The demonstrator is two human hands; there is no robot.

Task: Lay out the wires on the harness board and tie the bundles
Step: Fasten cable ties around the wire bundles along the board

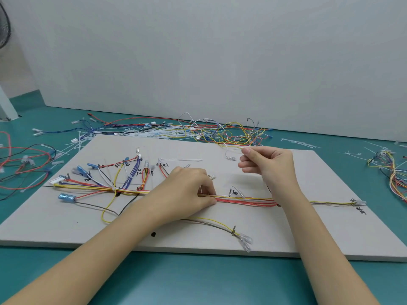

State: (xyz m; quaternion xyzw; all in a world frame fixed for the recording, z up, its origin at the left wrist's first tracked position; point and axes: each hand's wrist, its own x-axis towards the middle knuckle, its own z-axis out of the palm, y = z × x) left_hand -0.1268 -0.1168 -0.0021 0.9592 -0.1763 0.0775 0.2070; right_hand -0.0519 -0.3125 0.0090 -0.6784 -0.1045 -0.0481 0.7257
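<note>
A grey harness board (308, 227) lies flat on the teal table. Across its middle runs a bundle of red, yellow and white wires (246, 200), with branches fanning out to blue connectors at the left. My left hand (187, 190) pinches this bundle near the board's centre. My right hand (266, 161) is raised above the board at the right, its fingers curled and pinching something thin; a thin white wire (229, 154) with a small connector hangs just left of it. A yellow and grey pair (215, 223) ends in clear terminals near the front edge.
A tangle of loose wires and white cable ties (198, 128) lies behind the board by the white wall. More red and black wires (19, 164) sit at the left, another wire cluster (394, 170) at the right. A white cable tie (182, 160) lies on the board.
</note>
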